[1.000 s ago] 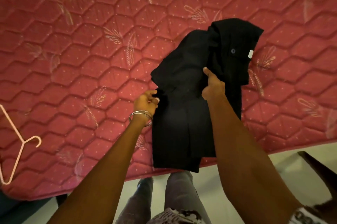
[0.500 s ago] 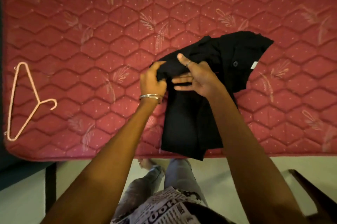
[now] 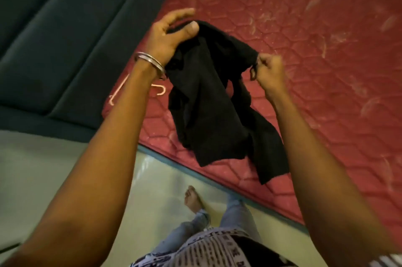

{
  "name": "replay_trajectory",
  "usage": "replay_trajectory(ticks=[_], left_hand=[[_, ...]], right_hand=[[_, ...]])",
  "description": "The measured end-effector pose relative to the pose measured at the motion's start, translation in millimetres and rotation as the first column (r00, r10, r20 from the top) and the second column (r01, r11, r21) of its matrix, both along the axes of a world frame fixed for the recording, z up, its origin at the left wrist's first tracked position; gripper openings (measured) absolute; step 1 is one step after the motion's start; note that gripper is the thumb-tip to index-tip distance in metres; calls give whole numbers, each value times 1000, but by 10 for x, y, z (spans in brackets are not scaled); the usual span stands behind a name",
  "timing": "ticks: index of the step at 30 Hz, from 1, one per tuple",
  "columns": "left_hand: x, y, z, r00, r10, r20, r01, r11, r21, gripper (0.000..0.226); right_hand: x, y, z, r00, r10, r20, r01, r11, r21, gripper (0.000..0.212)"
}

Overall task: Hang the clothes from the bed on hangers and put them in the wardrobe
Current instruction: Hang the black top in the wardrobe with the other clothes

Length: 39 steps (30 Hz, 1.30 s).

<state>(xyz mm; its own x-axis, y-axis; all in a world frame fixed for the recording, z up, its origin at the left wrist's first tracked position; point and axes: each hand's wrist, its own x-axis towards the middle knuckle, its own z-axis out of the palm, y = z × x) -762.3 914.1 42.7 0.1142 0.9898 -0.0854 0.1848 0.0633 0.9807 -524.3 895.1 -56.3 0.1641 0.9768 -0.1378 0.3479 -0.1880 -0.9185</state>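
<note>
A black garment [image 3: 208, 103] hangs in the air above the edge of the red quilted mattress [image 3: 315, 38]. My left hand [image 3: 171, 34], with a metal bangle on the wrist, grips its upper left part between thumb and fingers. My right hand [image 3: 268, 71] pinches the upper right edge, where a small loop shows. The cloth droops between and below both hands. A pale pink hanger [image 3: 159, 90] lies on the mattress corner, mostly hidden behind my left forearm.
A dark teal padded bed frame or headboard [image 3: 65, 38] runs along the left of the mattress. Below is a pale floor [image 3: 65, 168] with my bare foot [image 3: 192, 199] and jeans legs close to the bed edge.
The garment has been lifted off the mattress and spread between both hands. The view has swung left, so the bed now runs diagonally and the hanger sits behind my left arm.
</note>
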Motion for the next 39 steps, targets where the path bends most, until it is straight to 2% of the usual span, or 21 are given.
replay_trajectory(ticks=[3, 4, 8, 10, 11, 12, 15, 17, 19, 21, 22, 23, 25, 26, 28, 29, 30, 32, 33, 36, 39], left_hand=[[-825, -253, 172, 976, 219, -5, -219, 973, -79, 28], [-1014, -351, 196, 958, 285, 25, -281, 953, -116, 20], [-1434, -723, 445, 835, 542, 97, -511, 829, -227, 6], [-1591, -831, 661, 780, 615, 120, -577, 779, -246, 14], [-1678, -872, 791, 755, 643, 130, -600, 757, -260, 20], [-1700, -891, 884, 743, 658, 127, -609, 742, -279, 28], [-1719, -938, 1195, 761, 636, 128, -577, 754, -313, 45], [-1702, -1012, 1380, 818, 513, 260, -437, 848, -299, 53], [-1708, -1145, 1422, 806, 473, 356, -403, 879, -254, 59], [-1768, -1316, 1289, 716, 607, 344, -572, 793, -208, 54], [-1791, -1409, 1149, 628, 722, 290, -689, 689, -225, 50], [-1785, -1505, 1005, 508, 829, 233, -790, 557, -257, 43], [-1731, -1694, 603, 307, 952, -5, -912, 292, -287, 36], [-1664, -1770, 423, 307, 940, -148, -919, 252, -302, 40], [-1400, -1871, 209, 396, 881, -260, -864, 262, -431, 58], [-1213, -1898, 209, 442, 867, -231, -808, 274, -521, 65], [-1057, -1888, 216, 470, 865, -175, -740, 278, -613, 75], [-811, -1813, 262, 494, 869, -21, -598, 322, -734, 86], [-715, -1734, 296, 476, 870, 126, -497, 385, -777, 91], [-520, -1542, 370, 291, 808, 513, -346, 589, -730, 84], [-655, -1359, 457, 33, 785, 618, -515, 543, -663, 43]], right_hand=[[-674, 41, 317, 927, -34, -373, 44, 999, 20, 36], [-875, 62, 407, 909, -14, -417, 17, 1000, 2, 34], [-1617, -10, 678, 872, 349, -343, -384, 922, -38, 28], [-2003, -139, 789, 744, 603, -289, -652, 749, -115, 14], [-2208, -204, 873, 679, 682, -273, -730, 669, -143, 20], [-2340, -273, 947, 641, 697, -322, -762, 630, -153, 38], [-2614, -293, 1274, 453, 497, -740, -808, 579, -105, 84], [-2687, -197, 1590, 318, 403, -858, -825, 564, -41, 85], [-2699, -130, 1886, 373, 428, -823, -798, 601, -50, 61], [-2719, -38, 2151, 571, 472, -671, -685, 725, -73, 16], [-2700, 8, 2251, 668, 465, -580, -612, 787, -74, 6], [-2662, 49, 2347, 722, 455, -521, -572, 816, -79, 16], [-2573, 118, 2456, 768, 420, -483, -525, 845, -101, 15], [-2526, 153, 2472, 776, 386, -499, -503, 856, -120, 8], [-2435, 310, 2417, 735, 286, -615, -465, 873, -150, 18], [-2380, 331, 2440, 712, 253, -655, -465, 869, -170, 28], [-2313, 300, 2521, 690, 245, -681, -480, 859, -178, 30], [-2176, 167, 2717, 703, 197, -683, -424, 888, -180, 6], [-2096, 136, 2804, 732, 179, -657, -392, 900, -190, 23], [-1928, 147, 2917, 746, 169, -644, -333, 932, -141, 37], [-1685, 287, 2982, 691, 126, -712, -301, 945, -124, 36]])
